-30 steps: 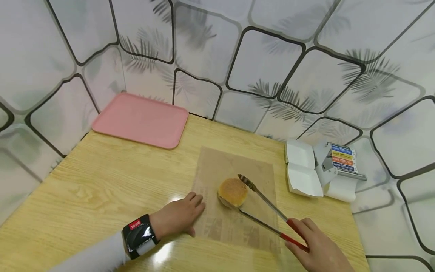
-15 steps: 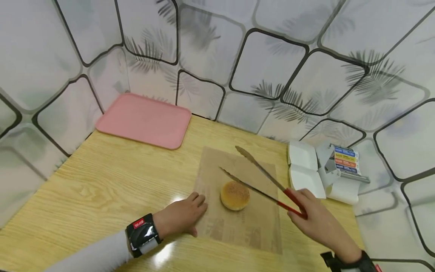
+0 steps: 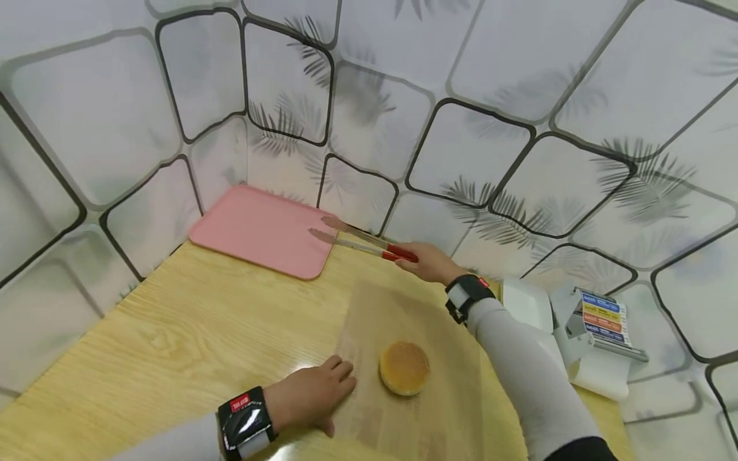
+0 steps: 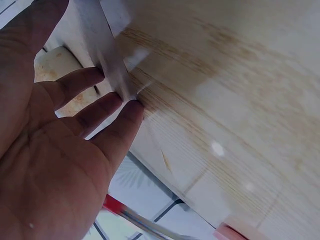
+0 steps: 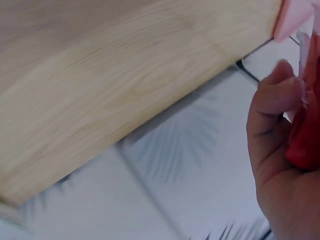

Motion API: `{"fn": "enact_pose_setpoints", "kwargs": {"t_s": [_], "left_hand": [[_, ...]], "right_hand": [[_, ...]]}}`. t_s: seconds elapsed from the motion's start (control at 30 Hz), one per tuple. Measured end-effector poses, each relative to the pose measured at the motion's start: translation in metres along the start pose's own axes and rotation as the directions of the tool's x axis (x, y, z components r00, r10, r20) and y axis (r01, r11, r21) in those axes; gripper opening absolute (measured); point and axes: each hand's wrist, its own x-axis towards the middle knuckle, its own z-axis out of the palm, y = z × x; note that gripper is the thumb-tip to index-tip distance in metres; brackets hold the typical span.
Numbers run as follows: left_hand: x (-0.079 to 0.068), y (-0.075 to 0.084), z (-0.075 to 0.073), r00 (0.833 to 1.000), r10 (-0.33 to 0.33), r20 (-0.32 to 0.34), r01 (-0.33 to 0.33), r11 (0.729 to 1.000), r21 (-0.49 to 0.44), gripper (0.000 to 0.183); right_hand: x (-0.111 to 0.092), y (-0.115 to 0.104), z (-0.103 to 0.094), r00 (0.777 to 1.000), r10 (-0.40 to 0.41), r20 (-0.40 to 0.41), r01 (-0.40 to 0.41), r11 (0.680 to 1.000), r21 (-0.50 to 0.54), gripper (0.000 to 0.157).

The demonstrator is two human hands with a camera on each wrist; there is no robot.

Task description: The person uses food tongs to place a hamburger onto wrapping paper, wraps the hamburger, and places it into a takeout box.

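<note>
Bun (image 3: 405, 368), round and golden-topped, lies on the brown paper sheet (image 3: 438, 326) in the near part of the desk (image 3: 259, 314), with neither hand touching it. Beside it, at the sheet's left edge, rests the left hand (image 3: 314, 396), back upward; the left wrist view shows its fingers spread and slightly bent, tips at the paper's edge and gripping nothing, a pose best read as steadying the sheet.

Beyond the bun, the right arm extends forward and inward, its grey sleeve (image 3: 521, 371) hiding part of a white box (image 3: 527, 301). The right hand (image 3: 431, 261) has its fingers curled round the red-handled tongs (image 3: 370, 237), which point leftward; their two arms stand narrowly apart, with nothing visible between them.

Farthest off, at the foot of the wall (image 3: 357, 202), lies the pink tray (image 3: 259, 234). The tong tips appear over its right end; contact cannot be judged. The step in hand is probably the bringing of the tongs to the tray, the bun being already set on the paper. If they are to be laid there, the next move calls for further reach, a level lowering, then a loosening of the right fingers.
</note>
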Motion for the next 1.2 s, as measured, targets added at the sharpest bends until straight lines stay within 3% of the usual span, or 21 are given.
{"fn": "enact_pose_setpoints", "kwargs": {"t_s": [0.1, 0.2, 0.33, 0.63, 0.73, 0.87, 1.03, 1.2], "left_hand": [[0.000, 0.001, 0.001, 1.000, 0.001, -0.005, -0.001, 1.000, 0.016, 0.077], [0.000, 0.001, 0.000, 1.000, 0.000, 0.004, 0.000, 1.000, 0.022, 0.078], [0.002, 0.008, 0.004, 1.000, 0.018, 0.021, -0.018, 1.000, -0.011, 0.079], [0.004, 0.002, 0.002, 1.000, 0.006, -0.011, -0.007, 0.998, -0.055, 0.084], [0.003, -0.004, 0.000, 1.000, -0.001, -0.001, 0.001, 0.998, -0.056, 0.087], [0.005, -0.006, -0.003, 1.000, 0.021, -0.006, -0.021, 0.999, -0.032, 0.088], [0.012, -0.005, -0.006, 0.999, 0.045, -0.005, -0.045, 0.998, -0.041, 0.081], [0.023, -0.007, -0.013, 0.995, 0.072, 0.073, -0.063, 0.990, -0.123, 0.066]], "right_hand": [[0.034, -0.004, 0.008, 0.996, 0.043, 0.077, -0.041, 0.999, -0.024, 0.061], [0.058, -0.008, 0.010, 0.989, 0.083, 0.121, -0.085, 0.996, 0.016, 0.067], [0.060, 0.002, 0.016, 0.988, 0.101, 0.118, -0.120, 0.979, 0.165, 0.058], [0.036, 0.015, 0.010, 1.000, -0.026, 0.001, 0.025, 0.963, 0.270, 0.055], [0.014, 0.024, 0.008, 0.997, -0.008, -0.077, 0.030, 0.955, 0.296, 0.050], [-0.040, 0.044, 0.007, 0.986, 0.068, -0.154, -0.017, 0.951, 0.308, 0.046], [-0.116, 0.054, 0.015, 0.987, 0.121, -0.108, -0.099, 0.977, 0.190, 0.046], [-0.177, 0.043, 0.041, 0.985, 0.164, -0.055, -0.160, 0.985, 0.067, 0.053]]}}
